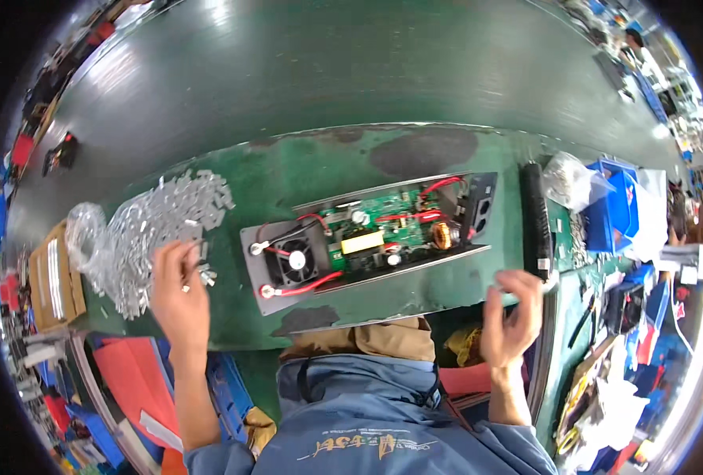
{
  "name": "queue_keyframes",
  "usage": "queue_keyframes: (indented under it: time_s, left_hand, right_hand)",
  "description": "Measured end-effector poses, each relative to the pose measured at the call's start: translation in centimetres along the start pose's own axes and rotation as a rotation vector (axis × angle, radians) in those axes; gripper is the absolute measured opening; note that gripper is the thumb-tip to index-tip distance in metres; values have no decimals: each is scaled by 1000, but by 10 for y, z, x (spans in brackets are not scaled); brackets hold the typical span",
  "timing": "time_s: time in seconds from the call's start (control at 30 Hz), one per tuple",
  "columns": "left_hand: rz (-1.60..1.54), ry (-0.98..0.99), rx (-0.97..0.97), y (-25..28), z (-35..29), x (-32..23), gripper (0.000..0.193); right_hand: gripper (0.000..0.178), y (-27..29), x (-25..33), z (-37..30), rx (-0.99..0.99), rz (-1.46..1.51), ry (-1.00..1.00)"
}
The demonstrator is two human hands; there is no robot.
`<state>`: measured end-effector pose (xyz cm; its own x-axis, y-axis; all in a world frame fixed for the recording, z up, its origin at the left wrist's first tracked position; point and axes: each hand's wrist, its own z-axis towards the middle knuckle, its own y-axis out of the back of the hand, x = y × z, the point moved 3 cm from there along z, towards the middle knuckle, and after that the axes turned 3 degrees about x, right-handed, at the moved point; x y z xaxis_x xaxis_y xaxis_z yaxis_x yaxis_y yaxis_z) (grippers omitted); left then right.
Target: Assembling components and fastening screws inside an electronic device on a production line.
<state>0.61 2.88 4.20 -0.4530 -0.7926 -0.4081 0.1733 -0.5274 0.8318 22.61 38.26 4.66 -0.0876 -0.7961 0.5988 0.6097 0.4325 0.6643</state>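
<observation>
An electronic unit in an open metal chassis (415, 273) lies in front of me on the green bench. Its green circuit board (403, 207) is exposed, with a yellow-wrapped transformer (363, 241) and a copper coil (445, 234). The black fan (294, 260) and red leads sit at its left end plate. My left hand (179, 289) hovers by a pile of small silvery metal pieces (157, 229), fingers curled together; a tiny shiny bit shows at them, too small to name. Right of the chassis, my right hand (516, 317) is raised, thumb and bent fingers apart, touching nothing visible.
A clear plastic bag (88, 237) lies by the pile, next to a cardboard box (54, 277). To the right are a long black bar (536, 218), blue bins (613, 207) and another plastic bag (573, 180). Red sheets (133, 376) lie below the bench edge.
</observation>
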Motion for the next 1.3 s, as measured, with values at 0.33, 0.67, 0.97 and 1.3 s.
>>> queue_keyframes:
  time_s: [0.33,0.67,0.97,1.3]
  left_hand:
    - [-1135,259,895,-10,-39,-155,18]
    - [-1090,210,698,-48,-26,-172,63]
    - [-1320,399,735,-69,-14,-189,26]
    - [-1089,310,669,-66,-14,-186,21]
  right_hand:
    - [30,-42,63,2,379,856,149]
    - [17,-34,6,-19,267,777,-532]
    - [18,-31,-4,-16,235,787,-523]
    - [19,-30,-2,-10,215,690,-378]
